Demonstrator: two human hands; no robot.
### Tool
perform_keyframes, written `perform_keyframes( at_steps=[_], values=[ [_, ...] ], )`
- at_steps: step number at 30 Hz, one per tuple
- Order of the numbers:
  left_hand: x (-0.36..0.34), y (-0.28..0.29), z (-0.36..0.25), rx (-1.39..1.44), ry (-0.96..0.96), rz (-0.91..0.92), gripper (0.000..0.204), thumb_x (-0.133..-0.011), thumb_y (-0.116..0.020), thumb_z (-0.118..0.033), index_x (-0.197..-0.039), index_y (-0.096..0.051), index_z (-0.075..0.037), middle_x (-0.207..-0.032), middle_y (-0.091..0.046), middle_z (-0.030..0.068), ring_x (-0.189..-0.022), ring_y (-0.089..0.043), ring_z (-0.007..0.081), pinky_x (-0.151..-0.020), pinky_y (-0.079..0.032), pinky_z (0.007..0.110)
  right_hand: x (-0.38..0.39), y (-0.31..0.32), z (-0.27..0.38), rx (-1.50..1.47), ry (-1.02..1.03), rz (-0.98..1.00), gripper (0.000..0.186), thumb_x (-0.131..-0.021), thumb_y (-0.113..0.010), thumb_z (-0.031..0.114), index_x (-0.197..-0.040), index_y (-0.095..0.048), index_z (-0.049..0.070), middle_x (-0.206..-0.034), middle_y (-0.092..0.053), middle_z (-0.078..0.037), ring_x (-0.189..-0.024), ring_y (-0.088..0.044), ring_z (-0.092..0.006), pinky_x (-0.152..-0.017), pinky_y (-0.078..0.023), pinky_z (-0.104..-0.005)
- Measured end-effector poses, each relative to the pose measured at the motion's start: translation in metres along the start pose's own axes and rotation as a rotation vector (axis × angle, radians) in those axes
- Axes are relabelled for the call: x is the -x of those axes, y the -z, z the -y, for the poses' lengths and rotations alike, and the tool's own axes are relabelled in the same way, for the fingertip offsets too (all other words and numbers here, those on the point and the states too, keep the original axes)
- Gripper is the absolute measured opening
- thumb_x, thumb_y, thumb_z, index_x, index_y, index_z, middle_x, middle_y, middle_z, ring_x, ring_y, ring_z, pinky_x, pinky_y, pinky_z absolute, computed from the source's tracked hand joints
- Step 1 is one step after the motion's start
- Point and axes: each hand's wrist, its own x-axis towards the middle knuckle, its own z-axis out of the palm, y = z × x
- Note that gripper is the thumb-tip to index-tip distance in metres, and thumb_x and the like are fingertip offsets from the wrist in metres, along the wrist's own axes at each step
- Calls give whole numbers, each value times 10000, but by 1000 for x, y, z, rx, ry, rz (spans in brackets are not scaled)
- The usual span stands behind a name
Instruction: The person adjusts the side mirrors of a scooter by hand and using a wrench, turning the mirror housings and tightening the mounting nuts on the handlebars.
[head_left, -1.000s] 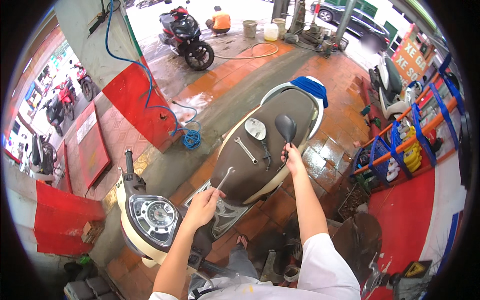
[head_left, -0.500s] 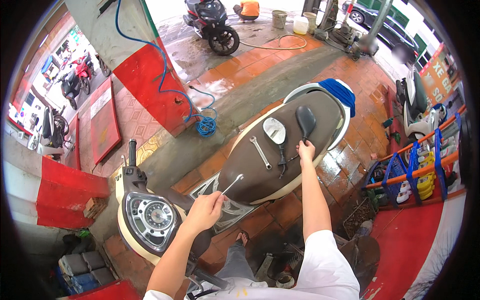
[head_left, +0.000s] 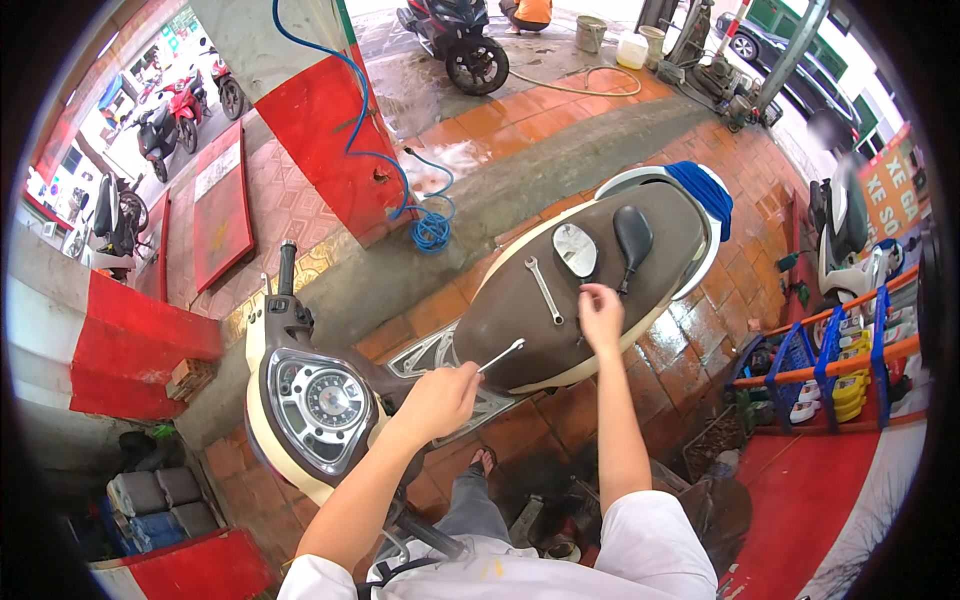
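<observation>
The left hand (head_left: 440, 398) is closed in a fist around a slim silver wrench (head_left: 500, 355), its fingers clamped on the lower end of the shaft so that the free end slants up and to the right, over the front edge of the brown scooter seat (head_left: 520, 320). The hand itself hovers above the scooter's footboard area, just right of the round speedometer (head_left: 325, 400) in the cream handlebar housing.

The right hand (head_left: 600, 315) is lowered onto the middle of the seat, fingers loosely bent and slightly apart, not clamped on anything that can be made out; whether the fingertips actually touch the seat cannot be told. Just to its left a second wrench (head_left: 545, 290) lies flat on the seat, pointing diagonally. Above the hand lie two detached mirrors side by side: one face up with its pale glass showing (head_left: 575, 250), the other black back up (head_left: 633, 235), its stalk running down towards the hand.

A blue cloth (head_left: 705, 190) hangs over the rear end of the seat. On the wet tiled floor to the left of the scooter a blue hose (head_left: 430, 225) lies coiled beside a red and white pillar (head_left: 320, 130). Another motorcycle (head_left: 460, 40) is parked beyond.
</observation>
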Motion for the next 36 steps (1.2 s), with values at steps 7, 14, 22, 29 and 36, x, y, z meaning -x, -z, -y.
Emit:
perform_keyframes(
  at_steps=[7,14,22,29,36],
  values=[
    [-3,-11,6,200,129,-18,166,-970,-483,-131,-1049,-536,5,-768,-627,236,-756,-631,418,-683,-472,486,38,-52,30,-259,-359,791,370,-989,-539,331,-1198,-659,50,-1041,-677,-133,-864,-669,-277,-788,-537,-397],
    [-4,7,6,256,256,-9,173,-947,-572,-179,-1002,-590,-16,-775,-652,197,-733,-634,358,-674,-477,428,94,-42,76,-1408,-807,1011,510,-1050,-376,403,-1113,-659,-17,-913,-669,-108,-748,-627,-193,-700,-498,-349],
    [-5,24,-3,269,187,120,185,-862,-702,-203,-922,-691,-29,-709,-667,167,-699,-652,342,-667,-500,410,66,0,73,-739,-419,1374,166,-944,-665,153,-938,-704,-9,-754,-656,-12,-629,-551,-64,-572,-446,-220],
    [-11,17,12,-63,54,-413,292,-866,-714,-244,-1070,-667,-40,-1009,-665,120,-828,-666,297,-745,-529,391,68,-14,29,-736,-582,995,186,-978,-617,185,-971,-687,12,-776,-638,12,-628,-555,-57,-580,-457,-205],
    [-9,20,9,25,71,-227,191,-875,-675,-189,-1000,-670,-44,-875,-676,104,-735,-655,261,-703,-518,383,73,-53,-31,-722,-900,390,209,-1000,-592,246,-1071,-649,58,-836,-644,15,-669,-598,-95,-565,-429,-200]
  ],
)
